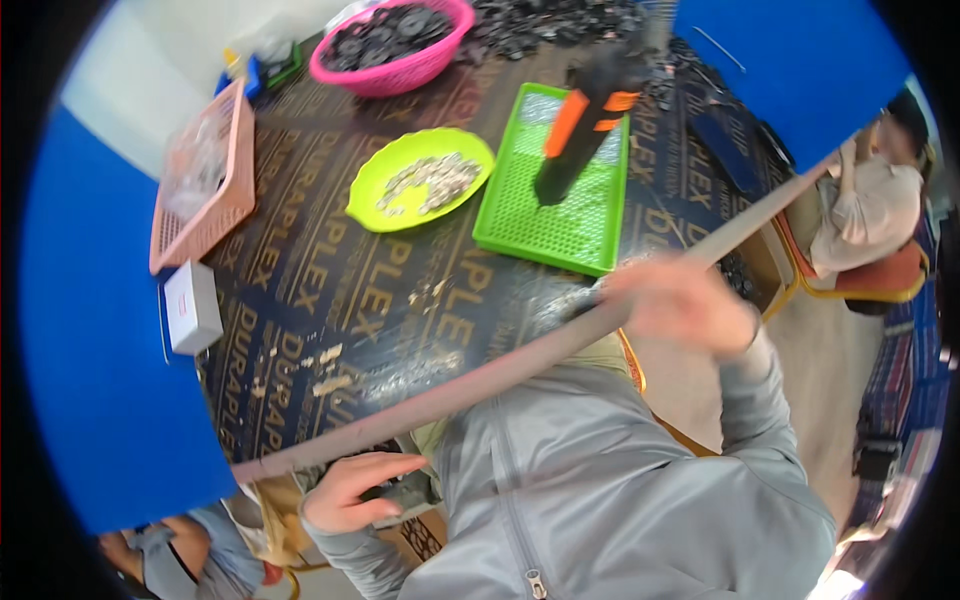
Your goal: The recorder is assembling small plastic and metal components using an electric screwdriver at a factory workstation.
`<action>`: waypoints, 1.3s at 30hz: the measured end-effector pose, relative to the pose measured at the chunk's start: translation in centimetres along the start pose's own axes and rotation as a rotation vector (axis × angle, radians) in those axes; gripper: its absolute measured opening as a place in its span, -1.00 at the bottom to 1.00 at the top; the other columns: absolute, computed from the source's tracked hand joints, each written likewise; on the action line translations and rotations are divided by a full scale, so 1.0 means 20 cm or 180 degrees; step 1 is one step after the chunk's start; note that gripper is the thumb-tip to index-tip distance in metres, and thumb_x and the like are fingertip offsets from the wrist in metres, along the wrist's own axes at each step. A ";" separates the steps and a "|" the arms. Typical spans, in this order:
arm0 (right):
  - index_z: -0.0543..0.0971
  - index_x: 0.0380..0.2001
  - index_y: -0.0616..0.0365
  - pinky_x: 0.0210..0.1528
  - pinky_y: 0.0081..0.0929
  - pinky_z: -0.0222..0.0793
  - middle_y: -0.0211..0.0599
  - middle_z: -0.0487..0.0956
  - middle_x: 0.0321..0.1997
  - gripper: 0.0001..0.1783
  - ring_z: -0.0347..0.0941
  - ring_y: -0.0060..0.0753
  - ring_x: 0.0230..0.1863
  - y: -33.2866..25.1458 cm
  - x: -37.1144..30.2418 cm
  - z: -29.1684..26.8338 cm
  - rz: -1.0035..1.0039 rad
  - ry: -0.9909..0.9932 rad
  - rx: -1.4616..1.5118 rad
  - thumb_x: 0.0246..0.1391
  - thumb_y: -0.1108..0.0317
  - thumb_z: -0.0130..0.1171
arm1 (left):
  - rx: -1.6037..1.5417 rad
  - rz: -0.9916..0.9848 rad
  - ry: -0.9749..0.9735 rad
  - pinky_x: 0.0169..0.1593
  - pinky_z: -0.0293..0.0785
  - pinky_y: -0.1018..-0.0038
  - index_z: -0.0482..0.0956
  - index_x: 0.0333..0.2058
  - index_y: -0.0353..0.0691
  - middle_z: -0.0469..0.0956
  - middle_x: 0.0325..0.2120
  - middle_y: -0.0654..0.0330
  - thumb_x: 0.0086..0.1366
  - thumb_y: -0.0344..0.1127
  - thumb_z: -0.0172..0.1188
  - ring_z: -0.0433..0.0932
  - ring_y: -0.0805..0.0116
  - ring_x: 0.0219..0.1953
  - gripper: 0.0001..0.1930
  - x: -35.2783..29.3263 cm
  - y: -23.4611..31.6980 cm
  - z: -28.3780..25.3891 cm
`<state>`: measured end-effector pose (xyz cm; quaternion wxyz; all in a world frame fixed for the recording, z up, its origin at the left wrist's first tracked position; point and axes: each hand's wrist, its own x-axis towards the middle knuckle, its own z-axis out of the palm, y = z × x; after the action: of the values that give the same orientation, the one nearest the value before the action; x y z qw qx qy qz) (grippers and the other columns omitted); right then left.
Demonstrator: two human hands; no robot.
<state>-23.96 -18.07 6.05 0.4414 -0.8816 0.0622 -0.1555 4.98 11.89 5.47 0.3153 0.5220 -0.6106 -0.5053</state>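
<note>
My left hand is just below the table's front edge, close to my lap. Its thumb and fingers are apart with nothing between them. My right hand is at the table's edge on the right, smeared by motion. A small dark shape shows by its fingertips, but whether it is held is unclear. Beyond it is a green perforated tray. Over the tray, a blurred black-and-orange tool, shaped like a power screwdriver, slants with its narrow end toward me. A yellow-green bowl with many small pale metallic pieces is left of the tray.
At the back are a pink basket of black round parts and a heap of black parts. A peach basket with clear plastic bags and a white box are on the left. People sit at far right and lower left.
</note>
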 end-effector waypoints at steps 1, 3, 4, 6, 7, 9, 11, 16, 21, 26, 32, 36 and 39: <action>0.45 -0.22 0.26 -0.09 -0.42 0.29 -0.24 0.46 -0.15 -0.71 0.40 -0.34 -0.15 0.00 0.01 -0.12 0.0714 0.1100 -0.0475 -0.05 0.37 0.11 | 0.0130 0.0103 0.0101 0.00 0.28 0.43 0.37 -0.06 -0.40 0.45 -0.15 -0.04 0.13 -0.14 0.09 0.43 0.14 -0.07 -0.51 0.03 0.03 -0.07; 0.43 -0.18 0.22 -0.07 -0.39 0.26 -0.18 0.45 -0.15 -0.71 0.36 -0.17 -0.11 0.23 -0.06 -0.37 0.0796 0.2280 -0.2742 -0.03 0.38 0.05 | 0.0123 0.0095 0.0887 -0.01 0.30 0.44 0.37 -0.06 -0.41 0.46 -0.17 -0.02 0.16 -0.20 0.04 0.44 0.20 -0.09 -0.56 0.11 0.09 -0.14; 0.39 -0.11 0.18 0.01 -0.36 0.18 -0.17 0.43 -0.11 -0.64 0.29 -0.16 -0.02 0.39 -0.14 -0.51 0.0772 0.2240 -0.3594 -0.02 0.32 0.07 | -0.0039 -0.0023 0.1523 -0.03 0.32 0.45 0.36 -0.06 -0.41 0.47 -0.18 0.00 0.17 -0.26 0.01 0.45 0.23 -0.11 -0.59 0.18 0.08 -0.14; 0.36 -0.07 0.14 0.06 -0.31 0.13 -0.18 0.42 -0.09 -0.58 0.25 -0.16 0.03 0.62 -0.25 -0.61 0.0905 0.2378 -0.3983 -0.04 0.28 0.08 | 0.0124 -0.0195 0.2342 -0.07 0.36 0.46 0.36 -0.06 -0.40 0.48 -0.21 0.06 0.21 -0.43 -0.08 0.46 0.35 -0.21 -0.68 0.32 0.08 -0.19; 0.36 -0.07 0.13 0.06 -0.30 0.13 -0.18 0.42 -0.09 -0.57 0.25 -0.17 0.04 0.70 -0.31 -0.63 0.1384 0.2239 -0.4013 -0.05 0.26 0.09 | 0.0099 -0.0126 0.2449 -0.08 0.37 0.48 0.37 -0.07 -0.40 0.48 -0.22 0.07 0.23 -0.42 -0.07 0.46 0.37 -0.21 -0.69 0.36 0.04 -0.23; 0.39 -0.11 0.14 0.04 -0.27 0.13 -0.20 0.44 -0.14 -0.59 0.27 -0.15 0.00 0.73 -0.32 -0.64 0.1493 0.2398 -0.3982 -0.08 0.29 0.11 | 0.0015 -0.0056 0.2714 -0.13 0.39 0.53 0.40 -0.10 -0.38 0.50 -0.27 0.12 0.26 -0.34 -0.04 0.47 0.41 -0.24 -0.71 0.40 -0.03 -0.32; 0.41 -0.16 0.14 0.02 -0.28 0.14 -0.20 0.45 -0.17 -0.64 0.29 -0.15 -0.03 0.65 -0.28 -0.58 0.1067 0.2829 -0.3627 -0.09 0.33 0.11 | 0.0015 -0.0049 0.3034 -0.17 0.41 0.54 0.44 -0.15 -0.36 0.51 -0.33 0.15 0.25 -0.32 -0.03 0.49 0.42 -0.30 -0.74 0.42 -0.11 -0.41; 0.48 -0.36 0.19 -0.25 -0.50 0.28 -0.24 0.47 -0.34 -0.84 0.39 -0.26 -0.29 0.51 -0.22 -0.33 0.0540 0.2656 -0.2859 -0.11 0.52 0.07 | 0.0063 -0.0163 0.3416 -0.25 0.42 0.60 0.49 -0.20 -0.30 0.53 -0.37 0.21 0.25 -0.28 -0.01 0.49 0.50 -0.37 -0.76 0.48 -0.22 -0.73; 0.48 -0.42 0.25 -0.48 -0.64 0.26 -0.29 0.47 -0.49 -0.92 0.36 -0.51 -0.54 0.54 -0.23 -0.33 0.1240 0.3064 -0.1976 -0.03 0.48 0.04 | -0.0076 0.0148 0.3524 -0.29 0.37 0.66 0.49 -0.20 -0.29 0.52 -0.41 0.24 0.25 -0.28 -0.01 0.47 0.53 -0.40 -0.76 0.59 -0.25 -0.84; 0.48 -0.43 0.27 -0.47 -0.61 0.27 -0.23 0.47 -0.55 -0.91 0.38 -0.49 -0.55 0.61 -0.21 -0.35 0.1445 0.2916 -0.1895 -0.04 0.47 0.05 | -0.0276 -0.0079 0.3402 -0.33 0.36 0.67 0.50 -0.23 -0.31 0.51 -0.49 0.26 0.26 -0.30 -0.03 0.45 0.56 -0.46 -0.77 0.61 -0.35 -0.71; 0.42 -0.57 0.28 -0.56 -0.49 0.22 -0.29 0.39 -0.66 -0.92 0.31 -0.39 -0.64 0.62 -0.26 -0.38 0.1444 0.2528 -0.2567 -0.08 0.48 0.03 | -0.0042 0.0055 0.3185 -0.35 0.39 0.65 0.50 -0.31 -0.40 0.50 -0.52 0.22 0.23 -0.45 -0.05 0.46 0.52 -0.48 -0.82 0.68 -0.28 -0.62; 0.43 -0.43 0.20 -0.31 -0.40 0.27 -0.21 0.46 -0.39 -0.91 0.39 -0.26 -0.35 0.87 -0.47 -0.36 0.1540 0.3000 -0.0808 -0.08 0.47 0.02 | 0.0147 -0.0007 0.3328 -0.36 0.40 0.63 0.51 -0.33 -0.40 0.50 -0.53 0.20 0.21 -0.47 -0.04 0.47 0.50 -0.49 -0.84 0.66 -0.27 -0.65; 0.45 -0.40 0.22 -0.32 -0.44 0.30 -0.17 0.46 -0.44 -0.89 0.41 -0.27 -0.37 0.86 -0.42 -0.40 0.1793 0.2216 -0.2247 -0.05 0.44 0.03 | 0.0220 -0.0141 0.3363 -0.36 0.39 0.63 0.52 -0.34 -0.38 0.50 -0.54 0.18 0.20 -0.48 -0.03 0.47 0.49 -0.49 -0.84 0.66 -0.28 -0.68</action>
<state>-34.05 -32.37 -5.11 0.0979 -0.8218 0.4847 -0.2830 15.69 -4.35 2.31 0.5519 0.7283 -0.3736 -0.1596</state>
